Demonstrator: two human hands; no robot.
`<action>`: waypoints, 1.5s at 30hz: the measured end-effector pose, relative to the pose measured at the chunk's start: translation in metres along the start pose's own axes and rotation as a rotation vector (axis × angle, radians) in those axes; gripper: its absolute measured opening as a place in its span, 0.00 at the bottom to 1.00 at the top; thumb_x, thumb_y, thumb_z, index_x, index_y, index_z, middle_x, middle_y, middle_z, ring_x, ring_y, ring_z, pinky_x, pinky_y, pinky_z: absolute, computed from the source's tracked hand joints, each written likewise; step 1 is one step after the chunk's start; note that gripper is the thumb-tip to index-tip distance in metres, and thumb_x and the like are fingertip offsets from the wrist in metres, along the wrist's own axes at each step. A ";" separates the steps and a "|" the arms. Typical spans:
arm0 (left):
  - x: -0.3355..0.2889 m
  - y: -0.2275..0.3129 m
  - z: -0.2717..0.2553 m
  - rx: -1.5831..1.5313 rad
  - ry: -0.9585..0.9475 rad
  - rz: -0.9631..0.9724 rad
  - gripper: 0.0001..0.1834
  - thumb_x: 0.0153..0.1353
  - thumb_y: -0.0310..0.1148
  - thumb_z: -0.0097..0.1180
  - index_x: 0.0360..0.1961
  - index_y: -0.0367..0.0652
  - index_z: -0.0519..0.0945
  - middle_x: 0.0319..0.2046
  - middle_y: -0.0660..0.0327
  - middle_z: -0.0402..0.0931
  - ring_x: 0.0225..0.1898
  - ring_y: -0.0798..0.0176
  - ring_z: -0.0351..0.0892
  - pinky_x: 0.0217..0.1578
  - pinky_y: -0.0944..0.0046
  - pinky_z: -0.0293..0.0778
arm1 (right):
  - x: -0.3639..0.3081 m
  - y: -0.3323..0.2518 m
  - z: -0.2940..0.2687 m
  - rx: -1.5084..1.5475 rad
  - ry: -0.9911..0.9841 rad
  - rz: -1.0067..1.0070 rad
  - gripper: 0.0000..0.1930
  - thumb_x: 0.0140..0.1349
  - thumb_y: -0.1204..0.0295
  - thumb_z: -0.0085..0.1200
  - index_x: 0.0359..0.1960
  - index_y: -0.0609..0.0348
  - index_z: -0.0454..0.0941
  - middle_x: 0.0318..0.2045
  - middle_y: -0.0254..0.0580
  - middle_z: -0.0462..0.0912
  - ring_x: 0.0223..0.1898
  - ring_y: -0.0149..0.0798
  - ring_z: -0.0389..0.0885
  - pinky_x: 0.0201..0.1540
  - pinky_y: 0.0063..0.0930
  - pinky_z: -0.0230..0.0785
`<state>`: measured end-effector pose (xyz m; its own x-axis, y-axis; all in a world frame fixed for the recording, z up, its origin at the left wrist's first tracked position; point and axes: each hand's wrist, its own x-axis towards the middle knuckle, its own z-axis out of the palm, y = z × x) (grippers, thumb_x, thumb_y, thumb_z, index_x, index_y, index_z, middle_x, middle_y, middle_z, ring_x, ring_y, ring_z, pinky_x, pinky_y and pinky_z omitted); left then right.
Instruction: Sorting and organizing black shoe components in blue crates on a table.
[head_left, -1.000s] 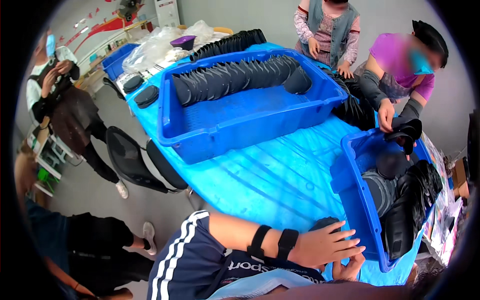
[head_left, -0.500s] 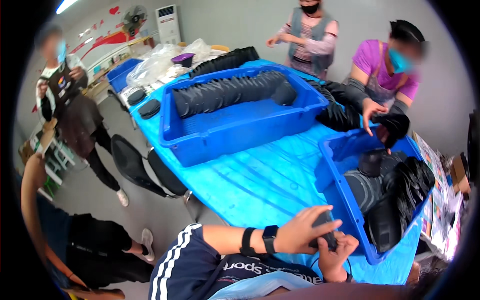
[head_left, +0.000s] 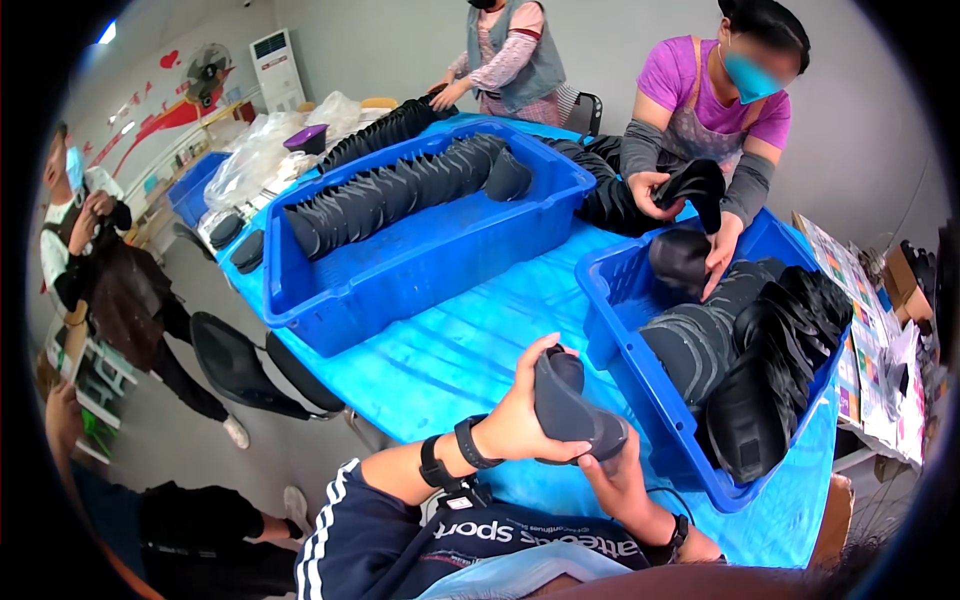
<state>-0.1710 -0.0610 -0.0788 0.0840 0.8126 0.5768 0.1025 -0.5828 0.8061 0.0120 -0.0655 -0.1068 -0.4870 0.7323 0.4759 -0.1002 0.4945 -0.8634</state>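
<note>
Both hands, left point(head_left: 518, 420) and right point(head_left: 625, 485), curled round dark curved pad point(head_left: 575, 415); several fingertips hidden behind it.

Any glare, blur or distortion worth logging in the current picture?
Head view: black corners, and the aproned bystander looks slanted near the rim; head view: a lamp glares white; head view: blur covers the face of the co-worker in purple, while left hand, right hand and dark piece look fairly sharp.
</note>
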 end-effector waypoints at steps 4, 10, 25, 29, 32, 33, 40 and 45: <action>-0.003 -0.015 0.005 -0.161 0.073 -0.127 0.59 0.39 0.33 0.69 0.63 0.48 0.35 0.53 0.52 0.57 0.55 0.57 0.59 0.54 0.57 0.58 | 0.005 0.006 0.001 0.153 0.030 0.177 0.18 0.62 0.78 0.40 0.53 0.65 0.54 0.46 0.40 0.65 0.48 0.29 0.64 0.50 0.24 0.59; 0.027 -0.022 -0.024 -0.779 0.057 -0.615 0.40 0.54 0.25 0.54 0.63 0.50 0.45 0.54 0.54 0.58 0.55 0.58 0.60 0.54 0.59 0.59 | 0.035 0.022 -0.004 0.516 0.089 0.416 0.17 0.65 0.71 0.35 0.55 0.61 0.56 0.50 0.43 0.65 0.51 0.35 0.65 0.54 0.35 0.59; 0.062 -0.057 -0.114 -0.466 -0.278 -0.500 0.26 0.59 0.41 0.50 0.57 0.40 0.63 0.49 0.59 0.70 0.50 0.63 0.68 0.53 0.64 0.60 | 0.075 0.028 0.017 0.904 -0.026 0.521 0.22 0.64 0.69 0.38 0.59 0.57 0.52 0.53 0.46 0.64 0.54 0.46 0.66 0.51 0.50 0.62; 0.065 -0.037 -0.143 -0.276 -0.387 -0.471 0.23 0.52 0.37 0.59 0.48 0.39 0.71 0.42 0.59 0.74 0.44 0.62 0.72 0.50 0.62 0.64 | 0.085 0.025 0.030 0.910 -0.136 0.557 0.25 0.65 0.70 0.36 0.63 0.55 0.44 0.54 0.45 0.62 0.54 0.42 0.65 0.54 0.44 0.61; 0.101 0.022 -0.162 0.278 -0.781 -0.086 0.16 0.43 0.36 0.66 0.30 0.36 0.78 0.30 0.57 0.77 0.37 0.58 0.75 0.50 0.58 0.64 | 0.070 0.058 0.022 0.835 -0.306 0.350 0.29 0.65 0.71 0.38 0.64 0.54 0.38 0.57 0.48 0.59 0.56 0.43 0.63 0.57 0.42 0.58; 0.112 0.031 -0.175 0.360 -0.762 0.147 0.15 0.43 0.35 0.65 0.30 0.36 0.78 0.26 0.56 0.75 0.33 0.56 0.74 0.39 0.63 0.67 | 0.066 0.062 0.019 0.832 -0.318 0.338 0.29 0.65 0.71 0.38 0.64 0.54 0.38 0.57 0.48 0.59 0.56 0.43 0.63 0.57 0.42 0.58; 0.234 0.062 -0.272 1.110 -0.797 0.083 0.16 0.37 0.34 0.67 0.29 0.40 0.81 0.36 0.58 0.75 0.42 0.55 0.71 0.45 0.60 0.65 | 0.044 0.097 -0.001 0.488 -0.386 0.521 0.31 0.65 0.70 0.40 0.64 0.53 0.37 0.60 0.52 0.56 0.56 0.44 0.64 0.58 0.38 0.56; 0.317 -0.050 -0.293 1.539 -1.030 -0.420 0.17 0.41 0.36 0.64 0.37 0.46 0.80 0.30 0.57 0.79 0.35 0.55 0.78 0.36 0.59 0.71 | 0.033 0.104 -0.003 0.701 -0.310 0.647 0.29 0.65 0.71 0.39 0.64 0.52 0.40 0.57 0.51 0.61 0.55 0.43 0.66 0.57 0.38 0.57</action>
<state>-0.4403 0.2288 0.1023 0.2389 0.9023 -0.3589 0.8931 -0.3492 -0.2835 -0.0120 0.0116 -0.1802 -0.8233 0.5589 -0.0990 -0.1757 -0.4167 -0.8919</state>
